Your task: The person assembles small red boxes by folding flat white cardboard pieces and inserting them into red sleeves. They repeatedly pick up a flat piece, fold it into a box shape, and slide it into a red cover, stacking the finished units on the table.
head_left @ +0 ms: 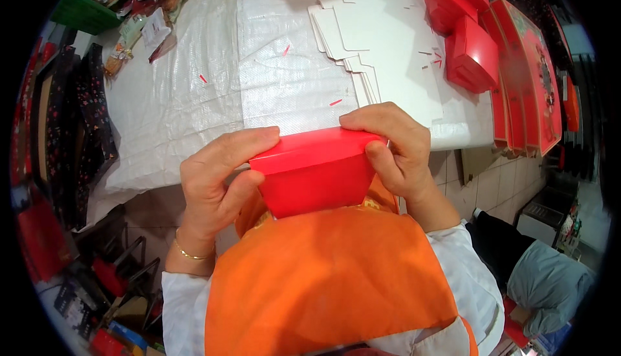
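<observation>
Red cardboard box (315, 173) gripped at its ends by left hand (217, 178) and right hand (394, 149); its contents cannot be seen.

The red box's (315, 176) lower part is hiding behind the orange vest (330, 278); the right hand's (394, 152) fingertips are hiding behind the box
</observation>
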Demonstrator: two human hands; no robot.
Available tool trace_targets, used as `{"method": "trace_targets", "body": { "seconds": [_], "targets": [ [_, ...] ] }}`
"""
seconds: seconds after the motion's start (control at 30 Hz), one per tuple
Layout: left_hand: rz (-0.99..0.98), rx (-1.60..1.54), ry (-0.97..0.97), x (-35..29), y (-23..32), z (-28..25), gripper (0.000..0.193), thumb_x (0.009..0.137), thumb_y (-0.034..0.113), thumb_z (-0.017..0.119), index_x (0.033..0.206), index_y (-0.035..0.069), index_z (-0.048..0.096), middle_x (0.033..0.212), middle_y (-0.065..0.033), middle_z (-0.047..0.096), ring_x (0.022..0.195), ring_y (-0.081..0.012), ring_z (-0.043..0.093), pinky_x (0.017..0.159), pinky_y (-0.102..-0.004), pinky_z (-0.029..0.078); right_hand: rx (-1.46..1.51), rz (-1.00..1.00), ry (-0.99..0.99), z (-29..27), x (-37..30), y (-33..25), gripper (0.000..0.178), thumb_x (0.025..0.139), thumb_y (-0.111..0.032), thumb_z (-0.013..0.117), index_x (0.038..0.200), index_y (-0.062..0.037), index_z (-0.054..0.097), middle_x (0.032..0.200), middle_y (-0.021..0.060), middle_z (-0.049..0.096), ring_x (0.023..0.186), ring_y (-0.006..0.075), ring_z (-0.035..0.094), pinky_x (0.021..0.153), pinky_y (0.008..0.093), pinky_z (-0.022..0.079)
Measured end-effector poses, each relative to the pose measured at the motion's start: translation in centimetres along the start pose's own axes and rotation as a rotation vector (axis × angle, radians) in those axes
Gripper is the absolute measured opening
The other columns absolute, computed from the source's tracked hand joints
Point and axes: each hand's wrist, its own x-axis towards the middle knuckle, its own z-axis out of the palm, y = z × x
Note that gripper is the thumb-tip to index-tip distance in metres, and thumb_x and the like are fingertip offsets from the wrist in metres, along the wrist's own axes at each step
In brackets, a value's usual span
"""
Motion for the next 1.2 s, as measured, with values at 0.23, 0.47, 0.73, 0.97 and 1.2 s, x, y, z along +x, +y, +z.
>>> {"method": "trace_targets", "body": {
  "seconds": [0.23, 0.47, 0.73, 0.97, 1.2],
  "targets": [
    [-0.05, 0.044, -0.079, 1.2, 1.7, -0.9, 0.026, 0.086, -0.002, 0.062, 0.11, 0.0, 0.073, 0.105, -0.018, 0.072, 0.094, -0.0283, 0.071, 0.081, -0.0321, 0.055, 0.12, 0.12, -0.009, -0.1, -0.1, -1.2, 0.026, 0.086, 0.003, 0.061, 0.109, 0.001, 0.073, 0.105, 0.0165, 0.07, 0.096, 0.026, 0.069, 0.086, 0.0333, 0.054],
    [-0.094, 0.054, -0.112, 0.8, 1.6, -0.6, 0.029, 0.085, -0.002, 0.061, 0.112, 0.001, 0.074, 0.11, -0.019, 0.071, 0.096, -0.0289, 0.071, 0.082, -0.0325, 0.055, 0.101, 0.148, -0.075, -0.2, -1.1, -0.8, 0.034, 0.095, -0.012, 0.046, 0.113, 0.0034, 0.071, 0.114, 0.0225, 0.068, 0.098, 0.0276, 0.068, 0.086, 0.0348, 0.054],
    [-0.008, -0.105, -0.081, -0.8, -0.2, 1.9, 0.035, 0.086, 0.003, 0.061, 0.121, 0.003, 0.066, 0.132, -0.0228, 0.058, 0.118, -0.0328, 0.06, 0.098, -0.0391, 0.049, 0.145, -0.067, -0.069, 0.8, -2.0, 0.9, 0.036, 0.102, -0.021, 0.045, 0.113, 0.002, 0.071, 0.12, 0.0268, 0.064, 0.104, 0.0312, 0.065, 0.088, 0.0373, 0.053],
    [-0.19, -0.207, 0.202, -1.8, -3.0, 6.7, 0.026, 0.098, 0.016, 0.053, 0.123, 0.008, 0.051, 0.143, -0.0219, 0.047, 0.133, -0.0298, 0.043, 0.113, -0.0418, 0.031, 0.211, 0.339, 0.113, 3.8, -3.4, 1.2, 0.05, 0.094, -0.009, 0.056, 0.14, 0.0014, 0.043, 0.139, 0.0187, 0.049, 0.13, 0.0305, 0.047, 0.113, 0.0384, 0.035],
    [-0.303, -0.318, 0.27, 2.7, -3.5, 9.5, 0.024, 0.101, 0.012, 0.049, 0.123, 0.002, 0.049, 0.138, -0.0181, 0.049, 0.128, -0.0254, 0.045, 0.112, -0.0395, 0.033, 0.251, 0.333, 0.235, 3.7, -2.5, 5.0, 0.053, 0.097, -0.018, 0.057, 0.143, -0.0039, 0.036, 0.134, 0.0192, 0.049, 0.124, 0.0308, 0.052, 0.108, 0.0387, 0.039]
  ]
}}
